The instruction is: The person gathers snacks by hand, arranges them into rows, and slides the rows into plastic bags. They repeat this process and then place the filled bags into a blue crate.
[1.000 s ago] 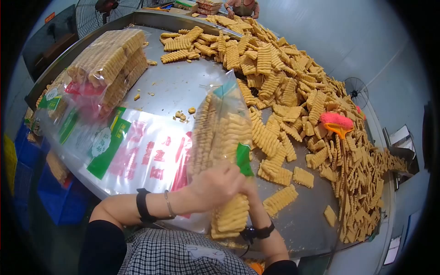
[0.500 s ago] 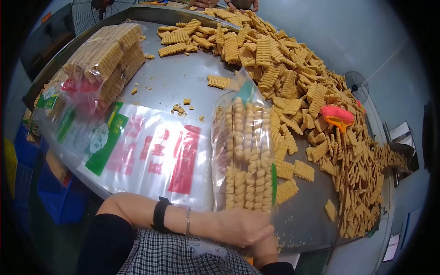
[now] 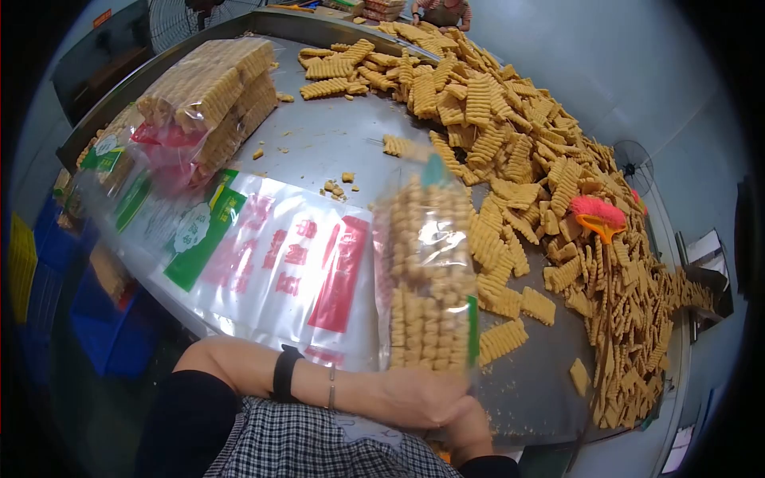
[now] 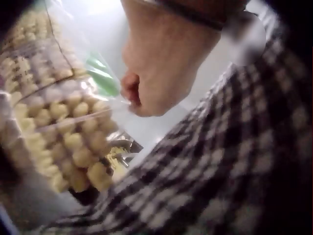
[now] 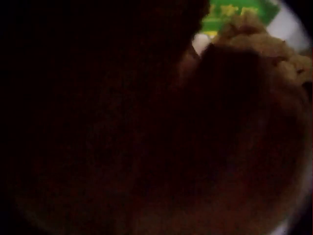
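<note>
Far left, below the table's edge, blue crates [image 3: 103, 338]; then packed bags [image 3: 211, 84] stacked up on the metal table [image 3: 315, 139]. Next, flat printed bags [image 3: 267, 259], clear with green and red print, lying toward my side, crumbs [image 3: 336, 189] just beyond them. My left hand [image 3: 418, 394] is at the near end of the filled bag [image 3: 430, 243], fingers curled, pinching its clear film per the left wrist view. That bag sits in front of me, right beside the flat ones, ridged snack pieces in rows inside, a bit blurred. My right hand [image 3: 470, 425] is tucked against the left, mostly covered; right wrist view nearly black, can't tell whether it grips anything. Further right, loose snack pieces [image 3: 510, 131] heaped along the table's far and right sides, with a pink-headed brush [image 3: 598, 211] on top.
</note>
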Demonstrator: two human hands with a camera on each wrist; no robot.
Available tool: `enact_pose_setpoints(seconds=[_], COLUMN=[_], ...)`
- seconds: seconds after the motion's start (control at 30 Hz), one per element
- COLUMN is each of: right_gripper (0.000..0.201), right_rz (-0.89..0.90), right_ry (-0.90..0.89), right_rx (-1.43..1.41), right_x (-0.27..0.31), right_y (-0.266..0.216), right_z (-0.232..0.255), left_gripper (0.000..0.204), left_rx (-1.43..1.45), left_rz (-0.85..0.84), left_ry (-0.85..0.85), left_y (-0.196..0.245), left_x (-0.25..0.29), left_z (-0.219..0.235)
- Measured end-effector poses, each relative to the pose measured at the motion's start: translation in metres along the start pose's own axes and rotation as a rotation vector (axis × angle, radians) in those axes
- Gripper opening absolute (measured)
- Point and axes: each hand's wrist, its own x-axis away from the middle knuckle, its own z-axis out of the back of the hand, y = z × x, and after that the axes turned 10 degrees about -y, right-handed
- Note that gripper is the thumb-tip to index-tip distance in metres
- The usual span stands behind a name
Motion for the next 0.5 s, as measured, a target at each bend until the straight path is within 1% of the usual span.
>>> enact_pose_setpoints(seconds=[0.03,0.07,0.17,0.23,0.3,0.33,0.43,0.47,0.5], right_gripper=[0.075,0.076,0.078,0.08,0.082,0.083,0.086,0.087,0.088], right_rz=[0.003,0.007,0.021,0.034,0.055,0.069,0.12,0.153,0.178], right_ry=[0.002,0.003,-0.009,-0.014,-0.023,-0.041,-0.112,-0.141,-0.175], right_rx=[0.013,0.026,0.082,0.135,0.221,0.284,0.54,0.655,0.777], right_x=[0.0,0.0,0.0,-0.001,-0.004,-0.006,-0.021,-0.03,-0.04], right_y=[-0.001,-0.004,-0.009,-0.014,-0.023,-0.025,-0.041,-0.043,-0.047], right_z=[-0.001,-0.002,-0.006,-0.008,-0.011,-0.014,-0.03,-0.039,-0.049], left_gripper=[0.017,0.017,0.015,0.015,0.016,0.017,0.017,0.017,0.016], left_rx=[0.09,0.091,0.067,0.082,0.067,-0.034,-0.05,-0.055,-0.026], left_rz=[-0.085,-0.078,-0.066,-0.048,-0.086,-0.125,-0.1,-0.091,-0.054], left_ry=[0.084,0.086,-0.037,-0.031,-0.055,-0.037,0.001,-0.008,-0.07], left_y=[0.002,0.004,0.009,0.006,0.012,0.015,0.011,0.01,0.008], left_x=[-0.002,-0.002,-0.001,0.0,-0.001,-0.002,0.001,0.003,0.006], left_z=[-0.001,-0.003,-0.005,-0.002,0.003,0.005,-0.003,0.001,0.005])
